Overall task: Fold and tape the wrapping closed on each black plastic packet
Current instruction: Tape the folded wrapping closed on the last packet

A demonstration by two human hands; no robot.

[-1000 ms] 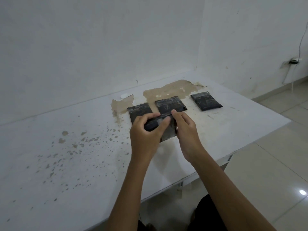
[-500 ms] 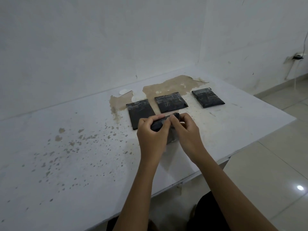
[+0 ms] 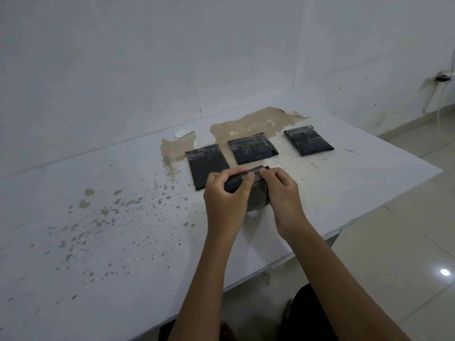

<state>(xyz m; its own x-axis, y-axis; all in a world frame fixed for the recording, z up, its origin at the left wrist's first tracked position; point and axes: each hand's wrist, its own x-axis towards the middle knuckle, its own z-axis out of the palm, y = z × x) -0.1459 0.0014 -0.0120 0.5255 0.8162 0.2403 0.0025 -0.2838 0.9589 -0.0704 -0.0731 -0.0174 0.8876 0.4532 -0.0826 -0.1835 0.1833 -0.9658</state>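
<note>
Both hands work on one black plastic packet (image 3: 256, 193), which stands tilted on its near edge on the white table (image 3: 98, 217), just near of the row of three packets already lying flat. The left hand (image 3: 225, 198) curls its fingers round the packet's upper left part, thumb on the near face and fingertips over the far top edge. The right hand (image 3: 283, 193) pinches the upper right part the same way, so each grip is narrow and closed on the wrapping. The two thumbs almost meet at the middle of the top edge, where a shiny strip, probably tape, catches the light.

The packet's long axis runs left to right, along the folded top edge, and that fold lies directly under both sets of fingertips. Neither hand is clearly nearer; they share it evenly. The step in hand looks like pressing the folded flap down and smoothing the tape outward along this axis.

Behind, the left packet (image 3: 208, 166) is partly hidden by the left hand, the middle packet (image 3: 252, 147) and the right packet (image 3: 307, 140) lie apart, each showing pale tape marks.
</note>
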